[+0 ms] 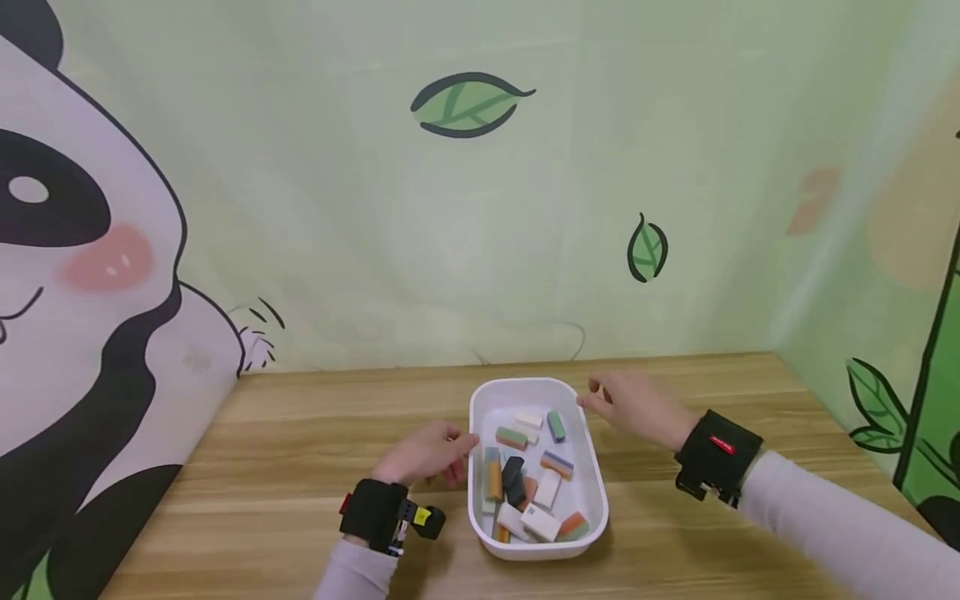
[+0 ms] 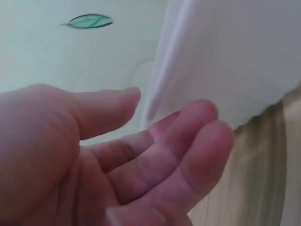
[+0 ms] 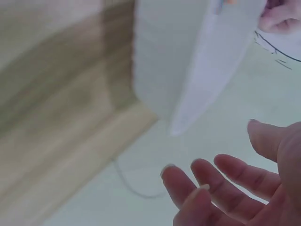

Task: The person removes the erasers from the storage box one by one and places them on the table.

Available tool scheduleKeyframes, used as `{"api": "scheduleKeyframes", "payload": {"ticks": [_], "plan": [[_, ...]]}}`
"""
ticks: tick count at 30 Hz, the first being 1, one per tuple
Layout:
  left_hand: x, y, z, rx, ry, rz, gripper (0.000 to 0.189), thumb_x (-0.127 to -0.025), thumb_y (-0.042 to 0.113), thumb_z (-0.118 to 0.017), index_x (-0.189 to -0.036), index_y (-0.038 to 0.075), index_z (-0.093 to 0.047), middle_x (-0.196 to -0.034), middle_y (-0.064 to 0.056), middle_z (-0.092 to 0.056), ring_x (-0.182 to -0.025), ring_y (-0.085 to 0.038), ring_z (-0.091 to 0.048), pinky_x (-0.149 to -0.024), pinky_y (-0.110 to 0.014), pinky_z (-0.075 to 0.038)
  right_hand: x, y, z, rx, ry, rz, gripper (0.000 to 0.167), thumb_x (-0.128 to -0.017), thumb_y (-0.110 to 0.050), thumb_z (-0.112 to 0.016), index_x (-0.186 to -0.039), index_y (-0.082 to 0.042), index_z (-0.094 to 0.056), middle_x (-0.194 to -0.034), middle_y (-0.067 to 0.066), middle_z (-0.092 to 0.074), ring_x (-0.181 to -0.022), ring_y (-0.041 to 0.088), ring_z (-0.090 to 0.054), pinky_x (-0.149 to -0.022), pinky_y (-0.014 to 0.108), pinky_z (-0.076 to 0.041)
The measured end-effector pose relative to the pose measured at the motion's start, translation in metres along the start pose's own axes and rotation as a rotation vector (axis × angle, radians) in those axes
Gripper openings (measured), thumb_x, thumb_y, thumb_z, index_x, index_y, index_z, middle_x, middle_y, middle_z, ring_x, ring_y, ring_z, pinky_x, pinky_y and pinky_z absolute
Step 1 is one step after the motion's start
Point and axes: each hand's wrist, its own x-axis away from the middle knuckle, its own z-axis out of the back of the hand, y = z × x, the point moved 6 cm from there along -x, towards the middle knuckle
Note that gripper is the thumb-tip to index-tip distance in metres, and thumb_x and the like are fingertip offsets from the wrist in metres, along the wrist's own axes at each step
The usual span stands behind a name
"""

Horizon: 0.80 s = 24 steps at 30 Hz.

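My left hand [image 1: 427, 452] and right hand [image 1: 637, 404], bare, each with thumb and fingers apart and loosely bent, clamp nothing. Between them lies a white, round-cornered rectangular plastic tray [image 1: 534, 551]: my left thumb is at its left rim, my right fingertips beside its far right corner; contact cannot be told at either. Inside are small rectangular blocks [image 1: 542, 522], white, black and two-toned, clustered mostly toward me. Beneath both hands extends a brown wood-grained tabletop [image 1: 300, 433]; beyond them rises a pale green backdrop [image 1: 337, 208] printed with leaves and, left of my left hand, a large black-and-white panda [image 1: 112, 192]. The tray's long axis runs away from me, its short ends facing me and the backdrop; the blocks point variously. Lower blocks are partly hidden by others; the panda is cut off at left, and the right-wrist view of the tray is blurred.
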Motion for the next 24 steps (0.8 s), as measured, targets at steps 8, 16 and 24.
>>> {"api": "scheduleKeyframes", "payload": {"ticks": [8, 16, 24], "plan": [[0.0, -0.006, 0.001, 0.024, 0.109, -0.024, 0.035, -0.101, 0.026, -0.054, -0.076, 0.003, -0.062, -0.063, -0.006, -0.062, -0.054, -0.017, -0.058, -0.044, -0.025, -0.037, -0.02, -0.048, 0.024, 0.138, 0.041, 0.183, 0.025, -0.09, -0.02, -0.071, -0.109, -0.004, -0.066, -0.097, 0.009, -0.064, -0.081, 0.019, -0.058, -0.073, 0.034, -0.052], [-0.004, -0.006, -0.002, 0.064, 0.124, -0.023, 0.028, -0.099, 0.021, -0.058, -0.077, 0.004, -0.062, -0.064, -0.005, -0.062, -0.055, -0.017, -0.058, -0.045, -0.025, -0.036, -0.05, -0.076, 0.008, 0.172, -0.074, 0.206, 0.025, -0.087, -0.012, -0.072, -0.111, -0.007, -0.069, -0.1, 0.007, -0.063, -0.083, 0.018, -0.054, -0.075, 0.032, -0.05], [-0.007, -0.011, -0.004, 0.099, 0.139, -0.014, 0.026, -0.098, 0.016, -0.058, -0.077, 0.002, -0.063, -0.063, -0.003, -0.061, -0.053, -0.015, -0.058, -0.047, -0.024, -0.038, -0.085, -0.082, -0.041, -0.041, -0.257, 0.05, 0.012, -0.084, -0.008, -0.072, -0.095, -0.008, -0.068, -0.094, 0.006, -0.059, -0.065, 0.017, -0.057, -0.052, 0.029, -0.051]]}}
